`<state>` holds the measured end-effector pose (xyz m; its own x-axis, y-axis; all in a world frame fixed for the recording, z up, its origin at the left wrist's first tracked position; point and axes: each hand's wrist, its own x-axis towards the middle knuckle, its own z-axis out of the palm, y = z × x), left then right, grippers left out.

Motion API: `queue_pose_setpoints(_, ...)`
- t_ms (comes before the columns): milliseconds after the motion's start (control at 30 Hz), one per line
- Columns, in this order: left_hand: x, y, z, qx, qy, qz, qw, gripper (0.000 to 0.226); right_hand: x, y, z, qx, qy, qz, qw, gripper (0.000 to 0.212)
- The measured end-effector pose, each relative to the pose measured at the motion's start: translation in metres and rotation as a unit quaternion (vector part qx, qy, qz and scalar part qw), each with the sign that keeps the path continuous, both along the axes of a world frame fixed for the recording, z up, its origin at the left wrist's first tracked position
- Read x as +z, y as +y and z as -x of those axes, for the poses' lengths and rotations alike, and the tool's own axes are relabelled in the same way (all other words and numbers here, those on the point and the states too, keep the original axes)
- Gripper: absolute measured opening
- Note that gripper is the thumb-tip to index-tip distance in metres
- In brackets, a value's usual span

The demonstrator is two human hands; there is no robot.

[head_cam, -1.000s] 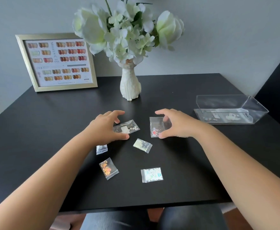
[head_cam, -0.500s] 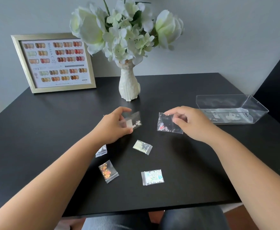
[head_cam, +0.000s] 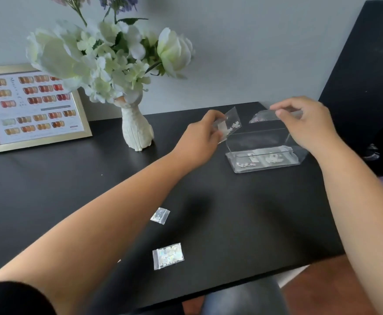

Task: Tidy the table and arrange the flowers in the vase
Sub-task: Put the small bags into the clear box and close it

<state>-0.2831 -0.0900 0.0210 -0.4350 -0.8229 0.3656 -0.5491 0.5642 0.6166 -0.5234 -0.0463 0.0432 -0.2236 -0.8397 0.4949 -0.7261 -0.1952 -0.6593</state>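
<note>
My left hand pinches a small clear bag of white flower pieces at the left rim of a clear plastic box. Above the same box, my right hand holds a second clear bag with pink bits. The box has a few small bags on its floor. Two loose glitter bags lie on the black table: a small one and a larger one nearer the front edge. A white vase with white flowers stands at the back.
A gold picture frame with a nail colour chart leans against the wall at the back left. A tall black surface rises at the right. The table's front edge runs just beyond the larger bag, with wooden floor below.
Both hands lifted their bags from the table centre and carried them right and away to the clear box. The view swung right, so my left forearm now hides the other loose bags.
</note>
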Motion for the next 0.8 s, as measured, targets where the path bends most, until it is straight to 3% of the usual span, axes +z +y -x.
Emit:
queue_pose_setpoints(133,-0.002,-0.012,0.041,-0.016,-0.035,-0.009,0.999,0.038,0.000,-0.005,0.030,-0.010,0.031,-0.058,0.998,0.017)
queue_pose_setpoints(233,-0.011,-0.019,0.067,0.014,-0.117,0.035,0.992,0.042,-0.008,-0.007,0.040,0.002,0.044,-0.096,0.994,0.018)
queue_pose_setpoints(433,-0.037,-0.027,0.089,0.025,-0.196,0.035,0.980,0.048,-0.027,-0.011,0.055,0.012,0.014,-0.146,0.989,0.028)
queue_pose_setpoints(600,-0.047,-0.033,0.091,0.033,-0.189,-0.016,0.981,0.052,-0.042,-0.017,0.057,0.021,0.003,-0.171,0.985,0.030)
queue_pose_setpoints(800,-0.050,-0.037,0.093,0.031,-0.194,-0.026,0.980,0.050,-0.063,-0.028,0.056,-0.034,0.128,-0.170,0.976,0.031)
